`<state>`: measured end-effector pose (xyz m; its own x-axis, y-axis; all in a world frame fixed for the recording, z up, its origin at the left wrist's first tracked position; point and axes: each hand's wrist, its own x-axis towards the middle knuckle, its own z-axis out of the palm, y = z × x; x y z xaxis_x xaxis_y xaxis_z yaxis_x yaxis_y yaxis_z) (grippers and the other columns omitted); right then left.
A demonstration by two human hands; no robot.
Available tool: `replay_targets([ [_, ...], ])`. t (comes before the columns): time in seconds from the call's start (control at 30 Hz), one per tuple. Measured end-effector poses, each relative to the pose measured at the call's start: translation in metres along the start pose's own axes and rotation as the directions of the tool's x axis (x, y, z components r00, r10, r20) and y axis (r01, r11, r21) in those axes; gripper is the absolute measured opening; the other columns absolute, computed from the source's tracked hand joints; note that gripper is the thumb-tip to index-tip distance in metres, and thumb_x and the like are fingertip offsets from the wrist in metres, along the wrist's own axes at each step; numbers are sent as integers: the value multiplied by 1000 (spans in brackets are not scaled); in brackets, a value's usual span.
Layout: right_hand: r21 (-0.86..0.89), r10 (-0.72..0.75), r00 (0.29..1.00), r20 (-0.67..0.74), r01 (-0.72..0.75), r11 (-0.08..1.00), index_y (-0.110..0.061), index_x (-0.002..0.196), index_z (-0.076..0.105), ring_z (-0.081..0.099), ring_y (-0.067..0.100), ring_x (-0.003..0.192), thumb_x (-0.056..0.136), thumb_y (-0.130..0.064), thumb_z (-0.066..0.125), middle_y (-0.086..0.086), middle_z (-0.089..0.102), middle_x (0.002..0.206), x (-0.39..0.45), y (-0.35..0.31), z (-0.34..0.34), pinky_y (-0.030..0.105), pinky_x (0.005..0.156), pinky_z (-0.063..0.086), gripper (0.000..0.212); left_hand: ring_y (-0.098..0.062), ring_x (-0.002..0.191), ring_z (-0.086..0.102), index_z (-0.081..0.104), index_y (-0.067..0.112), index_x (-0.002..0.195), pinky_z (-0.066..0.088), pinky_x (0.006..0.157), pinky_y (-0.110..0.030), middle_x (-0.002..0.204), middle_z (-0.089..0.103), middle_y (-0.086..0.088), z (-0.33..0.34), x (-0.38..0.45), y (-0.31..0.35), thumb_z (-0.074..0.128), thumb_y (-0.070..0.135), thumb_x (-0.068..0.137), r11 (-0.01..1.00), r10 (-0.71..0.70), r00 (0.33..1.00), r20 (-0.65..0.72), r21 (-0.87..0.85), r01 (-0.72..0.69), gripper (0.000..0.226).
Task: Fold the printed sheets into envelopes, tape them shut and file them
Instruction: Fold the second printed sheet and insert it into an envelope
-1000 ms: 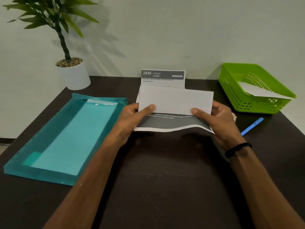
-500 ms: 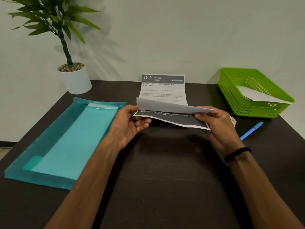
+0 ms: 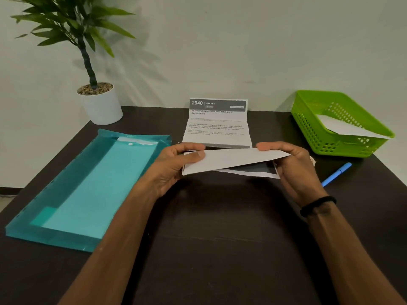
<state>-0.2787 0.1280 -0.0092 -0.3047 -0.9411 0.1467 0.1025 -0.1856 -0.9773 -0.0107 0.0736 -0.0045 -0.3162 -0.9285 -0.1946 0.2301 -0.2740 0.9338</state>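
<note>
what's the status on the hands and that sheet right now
Left hand and right hand both pinch the printed sheet, near flap partly folded over. Far end propped against the wall. Nothing in the way.

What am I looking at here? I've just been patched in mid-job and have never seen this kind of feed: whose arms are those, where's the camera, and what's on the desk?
There is no machine: a person works with bare hands, filmed by one wide camera worn on their head, looking down at a dark wooden table. The left hand and right hand each pinch an end of a white printed sheet of paper, bending its near flap over. The sheet's far part lies open, headed "2940 KITCHEN". To the left lies a flat teal plastic document folder, with a potted green plant in a white pot behind it. To the right stands a lime-green plastic mesh basket holding a white paper, and a blue pen lies near it.
</note>
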Motion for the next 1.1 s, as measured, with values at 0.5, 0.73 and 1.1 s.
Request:
replay_targets([
  [0.5,-749,-553,814,178,476,460,-16,85,74,66,12,77,92,-35,81,-4,72,83,-9,4,-5,35,69,56,21,-4,106,69,75,25,107,60,79,-21,114,73,17,13,1,-13,77,19,93,713,544,839,22,515,-476,16],
  [0.73,-729,-575,744,340,595,339,-12,102,74,66,14,93,92,-26,79,1,74,102,-17,6,12,35,80,57,19,-9,118,64,72,23,114,62,92,-34,119,70,13,31,-2,-26,75,26,95,563,641,755,137,585,-584,19],
  [1.1,-694,-565,659,496,692,197,-10,105,76,68,22,93,96,-16,72,5,75,101,-22,16,32,30,85,52,12,-4,97,70,77,20,109,59,89,-32,105,77,8,31,-10,-20,75,31,94,109,702,591,399,759,-642,18],
])
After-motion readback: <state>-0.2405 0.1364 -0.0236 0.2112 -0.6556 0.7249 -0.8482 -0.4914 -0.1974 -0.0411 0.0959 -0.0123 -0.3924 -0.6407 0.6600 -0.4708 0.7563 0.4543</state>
